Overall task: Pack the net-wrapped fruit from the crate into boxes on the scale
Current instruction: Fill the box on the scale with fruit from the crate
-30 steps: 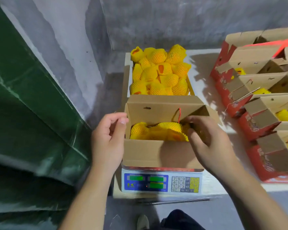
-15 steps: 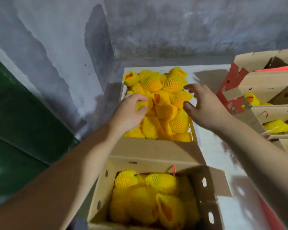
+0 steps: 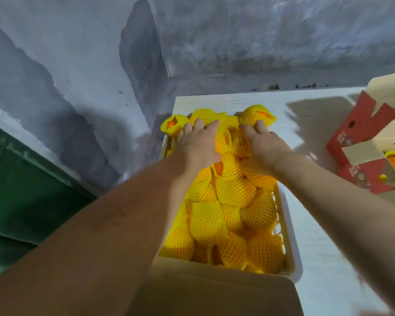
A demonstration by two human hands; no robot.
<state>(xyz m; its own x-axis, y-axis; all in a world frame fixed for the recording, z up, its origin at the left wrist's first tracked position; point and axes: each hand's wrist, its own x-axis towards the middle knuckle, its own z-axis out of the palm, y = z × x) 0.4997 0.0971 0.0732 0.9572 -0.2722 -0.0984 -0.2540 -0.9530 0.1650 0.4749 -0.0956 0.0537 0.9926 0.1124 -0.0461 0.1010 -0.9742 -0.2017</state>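
Note:
A crate (image 3: 292, 238) on the white table holds a heap of orange fruit in yellow foam nets (image 3: 233, 192). Both my arms reach over the heap to its far end. My left hand (image 3: 197, 142) lies over a net-wrapped fruit with its fingers curved round it. Beside it, my right hand (image 3: 263, 144) grips another net-wrapped fruit, fingers hooked over its far side. The brown flap of the cardboard box (image 3: 217, 290) shows at the bottom edge; its inside and the scale are out of view.
Red-and-brown cardboard boxes (image 3: 363, 135) with fruit inside stand at the right. The white table (image 3: 319, 252) runs along the crate's right side. A grey wall rises behind and to the left, with a green tarp (image 3: 21, 192) at the lower left.
The view has tipped forward from the box on the scale to the crate. Both hands moved from the box to the far end of the fruit heap and closed on fruit.

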